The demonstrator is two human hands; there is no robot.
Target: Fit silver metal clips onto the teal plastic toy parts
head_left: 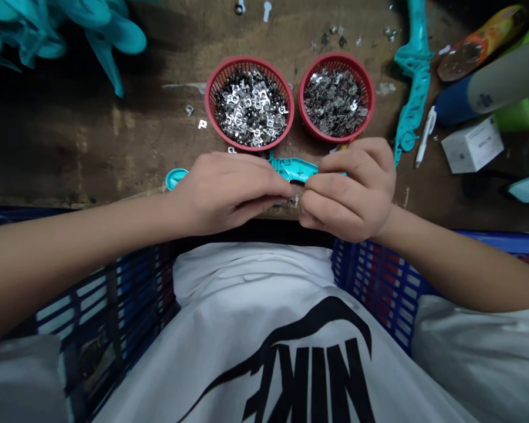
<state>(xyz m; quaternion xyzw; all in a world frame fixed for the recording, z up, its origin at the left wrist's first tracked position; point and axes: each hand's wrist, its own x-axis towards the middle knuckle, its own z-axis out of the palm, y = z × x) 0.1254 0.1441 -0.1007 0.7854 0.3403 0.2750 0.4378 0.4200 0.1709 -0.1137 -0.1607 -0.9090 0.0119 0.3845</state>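
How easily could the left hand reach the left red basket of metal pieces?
Probably yes: the left hand lies just short of the red mesh basket, nothing between them, though its fingers are on the teal plastic part and would need to leave it.

left hand (229,194), right hand (348,191), fingers (321,205) pinched close together

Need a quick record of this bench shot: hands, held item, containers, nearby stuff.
left hand: fingers closed on a teal moulded plastic part
right hand: fingers on that part, next to a small silver metal clip
containers: two round red plastic mesh baskets, both filled with silver metal clips
surface: dark, worn wooden workbench
nearby: white ballpoint pen, white cardboard box
below hands: blue plastic crate
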